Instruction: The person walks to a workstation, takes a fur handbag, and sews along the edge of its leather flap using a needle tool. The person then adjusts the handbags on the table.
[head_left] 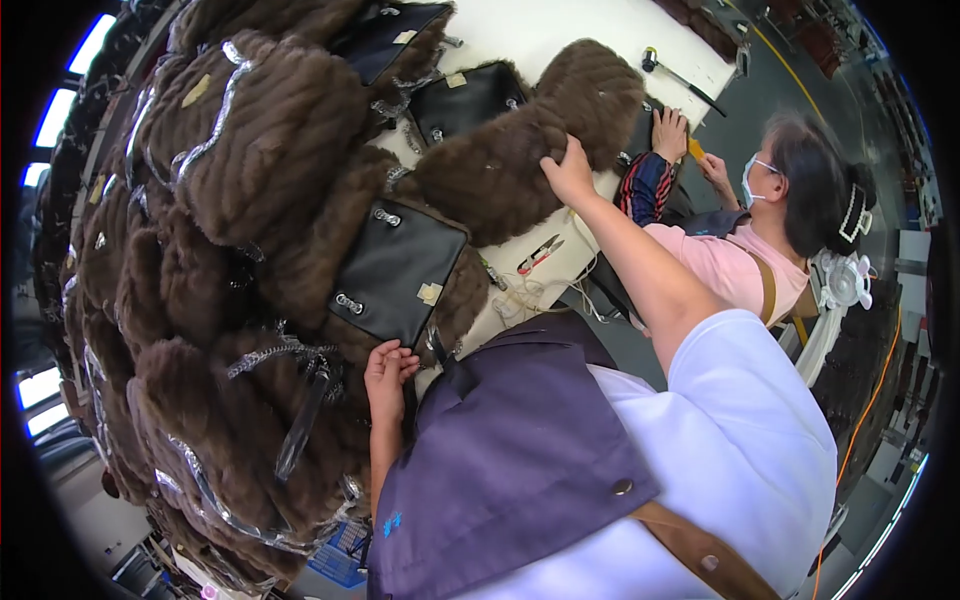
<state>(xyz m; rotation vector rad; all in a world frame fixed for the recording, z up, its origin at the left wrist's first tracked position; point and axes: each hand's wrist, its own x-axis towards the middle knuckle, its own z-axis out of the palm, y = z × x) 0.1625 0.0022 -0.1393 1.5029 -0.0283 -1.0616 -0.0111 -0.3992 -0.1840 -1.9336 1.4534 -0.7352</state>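
Note:
My left hand (390, 368) is at the lower edge of a black leather panel (398, 268) with metal rings and a small beige tag, set on brown fur; its fingers are bent together against the panel's edge. My right hand (570, 172) reaches forward, its fingers pressed on the right part of a long brown fur piece (490, 180), thumb up. Behind that piece lies another black panel (466, 103) with fur around it. Red-handled snips (541, 255) rest on the white table (520, 240) near my right forearm.
A large heap of brown fur pieces (260, 150) with silvery chains rises at the left. A hammer (682, 80) lies at the table's far right. A co-worker (740, 220) in a mask works at the right edge. A blue basket (338, 562) is below the heap.

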